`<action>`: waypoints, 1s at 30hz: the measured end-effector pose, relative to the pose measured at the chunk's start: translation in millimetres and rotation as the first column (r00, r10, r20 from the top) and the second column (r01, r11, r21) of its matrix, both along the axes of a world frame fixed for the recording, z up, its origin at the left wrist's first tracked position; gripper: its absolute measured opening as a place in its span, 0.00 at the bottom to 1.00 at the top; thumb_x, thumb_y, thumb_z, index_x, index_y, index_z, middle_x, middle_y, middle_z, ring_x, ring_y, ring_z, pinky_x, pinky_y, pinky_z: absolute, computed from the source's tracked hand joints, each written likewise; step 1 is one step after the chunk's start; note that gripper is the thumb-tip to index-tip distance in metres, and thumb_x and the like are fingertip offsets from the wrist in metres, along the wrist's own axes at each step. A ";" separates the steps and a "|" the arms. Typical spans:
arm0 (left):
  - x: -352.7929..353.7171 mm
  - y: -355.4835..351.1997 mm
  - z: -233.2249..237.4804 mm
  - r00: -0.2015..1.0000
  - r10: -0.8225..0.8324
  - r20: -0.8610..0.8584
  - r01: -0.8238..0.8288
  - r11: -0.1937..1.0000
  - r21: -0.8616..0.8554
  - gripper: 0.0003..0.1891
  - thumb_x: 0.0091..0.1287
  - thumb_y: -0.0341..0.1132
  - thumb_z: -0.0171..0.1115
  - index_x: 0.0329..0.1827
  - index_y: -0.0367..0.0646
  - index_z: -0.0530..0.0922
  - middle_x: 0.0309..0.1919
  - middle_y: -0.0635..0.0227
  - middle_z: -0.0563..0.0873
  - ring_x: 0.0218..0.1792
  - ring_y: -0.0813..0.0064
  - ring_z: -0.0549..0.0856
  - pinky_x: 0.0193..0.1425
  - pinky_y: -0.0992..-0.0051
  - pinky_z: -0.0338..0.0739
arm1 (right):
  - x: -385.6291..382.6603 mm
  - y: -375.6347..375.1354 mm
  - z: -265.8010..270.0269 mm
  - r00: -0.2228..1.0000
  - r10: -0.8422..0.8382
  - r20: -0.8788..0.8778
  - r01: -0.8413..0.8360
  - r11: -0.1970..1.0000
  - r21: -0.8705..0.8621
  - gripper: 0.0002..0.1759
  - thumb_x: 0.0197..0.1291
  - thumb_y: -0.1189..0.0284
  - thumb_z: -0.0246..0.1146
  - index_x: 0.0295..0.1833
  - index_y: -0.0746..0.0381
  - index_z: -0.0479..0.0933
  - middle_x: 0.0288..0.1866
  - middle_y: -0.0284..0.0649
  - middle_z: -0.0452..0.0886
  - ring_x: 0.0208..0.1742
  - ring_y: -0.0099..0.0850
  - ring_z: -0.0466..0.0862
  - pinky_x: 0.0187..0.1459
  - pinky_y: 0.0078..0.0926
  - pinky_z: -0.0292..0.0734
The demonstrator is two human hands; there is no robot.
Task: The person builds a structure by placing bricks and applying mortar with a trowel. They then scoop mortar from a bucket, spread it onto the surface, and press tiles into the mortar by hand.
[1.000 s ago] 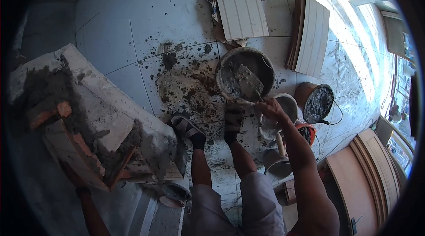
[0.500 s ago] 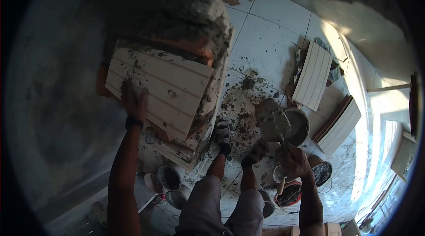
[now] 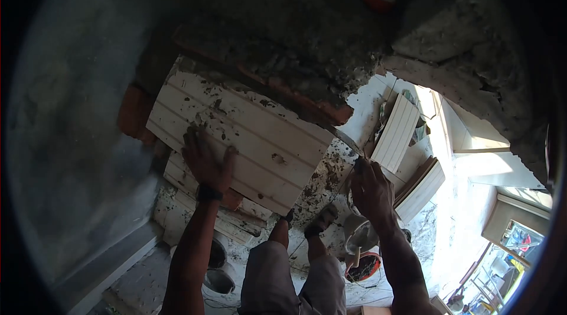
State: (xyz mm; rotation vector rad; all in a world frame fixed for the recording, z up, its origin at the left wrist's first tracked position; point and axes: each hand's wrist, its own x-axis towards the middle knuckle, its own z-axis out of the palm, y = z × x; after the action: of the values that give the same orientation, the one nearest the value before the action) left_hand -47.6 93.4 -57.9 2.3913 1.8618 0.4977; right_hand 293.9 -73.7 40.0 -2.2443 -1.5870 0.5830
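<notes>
A pale grooved tile (image 3: 254, 132), spattered with mortar, lies tilted just below a rough ledge of brick and mortar (image 3: 283, 93). My left hand (image 3: 207, 158) rests on its lower left part, open, with the fingers spread. To the right, my right hand (image 3: 372, 191) is closed around the handle of a trowel. The trowel's blade (image 3: 348, 139) reaches up and left to the tile's upper right corner, right by the broken end of the ledge; part of the blade is hidden there.
On the floor at right lie more grooved tiles (image 3: 394, 135) and a second stack (image 3: 422, 191). A red-rimmed bucket of mortar (image 3: 363, 268) stands below my right hand, with other buckets (image 3: 218, 279) at lower left. An orange brick (image 3: 134, 113) juts from the left wall.
My right hand has raised the trowel from over the bucket to the tile's upper right corner. The view has tilted up, showing more of the ledge. My left hand stays on the tile.
</notes>
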 end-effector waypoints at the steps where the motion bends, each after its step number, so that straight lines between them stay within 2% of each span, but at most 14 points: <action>1: 0.3 -0.4 1.1 1.000 -0.002 0.014 0.002 1.000 0.003 0.49 0.67 0.65 0.58 0.82 0.40 0.57 0.80 0.43 0.58 0.80 0.40 0.56 0.78 0.35 0.50 | -6.6 1.7 -0.1 1.000 -0.002 0.002 0.001 0.999 0.044 0.22 0.62 0.71 0.65 0.63 0.59 0.75 0.45 0.46 0.81 0.41 0.51 0.85 0.39 0.47 0.81; 3: -0.1 -0.9 1.8 1.000 -0.006 0.010 0.006 1.000 -0.001 0.49 0.68 0.65 0.58 0.83 0.40 0.56 0.80 0.44 0.58 0.80 0.41 0.57 0.78 0.37 0.50 | -16.4 8.1 -0.8 1.000 -0.014 0.012 0.013 0.997 0.082 0.22 0.63 0.71 0.64 0.63 0.59 0.75 0.44 0.45 0.81 0.41 0.51 0.86 0.39 0.46 0.81; 5: 0.5 -0.8 1.3 1.000 -0.010 0.003 0.010 1.000 0.005 0.48 0.69 0.64 0.58 0.83 0.40 0.56 0.80 0.44 0.58 0.80 0.42 0.57 0.78 0.39 0.51 | -21.2 20.5 -2.5 0.998 0.029 0.048 -0.028 0.999 -0.026 0.21 0.65 0.66 0.64 0.63 0.55 0.75 0.45 0.43 0.79 0.43 0.46 0.86 0.38 0.46 0.82; 12: 0.3 -2.5 3.1 1.000 0.005 -0.012 -0.005 1.000 -0.030 0.49 0.70 0.65 0.56 0.82 0.37 0.55 0.81 0.44 0.58 0.81 0.42 0.56 0.78 0.38 0.50 | -18.9 24.2 0.2 0.999 0.014 0.040 -0.009 0.992 -0.122 0.20 0.66 0.66 0.63 0.62 0.54 0.75 0.46 0.43 0.80 0.44 0.46 0.86 0.38 0.46 0.82; 14: 1.0 1.5 2.2 1.000 0.001 -0.014 -0.001 0.999 -0.036 0.49 0.69 0.65 0.56 0.82 0.37 0.55 0.81 0.43 0.57 0.81 0.42 0.55 0.78 0.37 0.50 | -24.1 15.8 -1.5 0.997 0.006 -0.073 -0.009 0.999 -0.043 0.18 0.66 0.65 0.63 0.61 0.54 0.75 0.47 0.43 0.80 0.42 0.47 0.86 0.35 0.46 0.83; 15: -0.4 0.9 1.4 1.000 0.002 -0.006 -0.002 1.000 -0.031 0.50 0.69 0.65 0.57 0.82 0.36 0.55 0.81 0.43 0.57 0.81 0.42 0.55 0.78 0.37 0.49 | -30.8 11.1 -3.3 0.998 -0.003 -0.069 -0.001 0.999 -0.047 0.18 0.66 0.65 0.63 0.61 0.54 0.75 0.47 0.43 0.80 0.42 0.47 0.86 0.35 0.46 0.83; 17: -1.1 0.5 -0.5 1.000 -0.010 0.012 0.011 1.000 -0.030 0.50 0.69 0.65 0.57 0.82 0.36 0.54 0.81 0.43 0.57 0.81 0.41 0.55 0.78 0.37 0.49 | -52.0 6.7 -6.5 0.988 0.151 0.009 -0.152 0.988 0.030 0.17 0.66 0.65 0.64 0.59 0.55 0.75 0.47 0.43 0.79 0.40 0.47 0.86 0.34 0.45 0.83; 18: -2.0 -0.1 -1.3 1.000 -0.004 0.002 0.004 0.999 -0.034 0.50 0.69 0.65 0.57 0.82 0.36 0.54 0.81 0.43 0.57 0.81 0.41 0.55 0.78 0.37 0.49 | -60.1 7.8 -5.6 0.990 0.142 0.014 -0.143 0.989 0.027 0.17 0.66 0.65 0.64 0.59 0.55 0.75 0.47 0.43 0.79 0.40 0.47 0.86 0.34 0.45 0.83; 20: -1.3 0.5 -1.5 1.000 -0.003 -0.006 0.003 0.999 -0.033 0.50 0.69 0.65 0.58 0.82 0.35 0.54 0.81 0.43 0.56 0.81 0.41 0.55 0.78 0.37 0.49 | -73.4 14.2 -5.4 0.994 0.029 -0.101 -0.047 0.984 -0.173 0.17 0.66 0.65 0.64 0.59 0.54 0.74 0.47 0.42 0.78 0.39 0.46 0.86 0.35 0.46 0.83; 25: -2.6 0.0 -0.7 1.000 0.011 -0.012 -0.012 0.998 -0.064 0.50 0.68 0.64 0.59 0.83 0.36 0.54 0.81 0.43 0.56 0.81 0.41 0.54 0.79 0.37 0.48 | -51.3 22.6 -7.9 0.991 -0.061 -0.119 0.035 0.978 -0.205 0.21 0.66 0.65 0.65 0.63 0.54 0.74 0.47 0.42 0.79 0.40 0.48 0.86 0.38 0.48 0.83; 27: -0.9 0.0 3.4 1.000 0.012 -0.019 -0.013 0.997 -0.082 0.51 0.68 0.65 0.59 0.83 0.37 0.54 0.81 0.42 0.56 0.81 0.41 0.54 0.79 0.37 0.48 | -34.9 19.8 -10.2 0.989 -0.115 -0.091 0.101 0.984 -0.148 0.26 0.64 0.66 0.66 0.67 0.56 0.72 0.48 0.43 0.80 0.41 0.49 0.87 0.40 0.48 0.82; 30: 0.2 2.1 4.0 0.999 0.020 -0.034 -0.023 0.995 -0.095 0.51 0.68 0.65 0.58 0.83 0.37 0.54 0.81 0.42 0.56 0.81 0.41 0.54 0.79 0.37 0.48 | -27.7 11.9 -5.0 0.990 -0.089 -0.107 0.078 0.991 -0.109 0.28 0.63 0.66 0.67 0.68 0.57 0.72 0.48 0.44 0.82 0.41 0.50 0.87 0.40 0.47 0.82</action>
State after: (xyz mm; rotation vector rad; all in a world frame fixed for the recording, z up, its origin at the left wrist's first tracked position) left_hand -47.4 95.5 -53.9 2.3349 1.8813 0.3645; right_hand 266.3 -61.8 35.0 -2.2968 -1.4314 0.7712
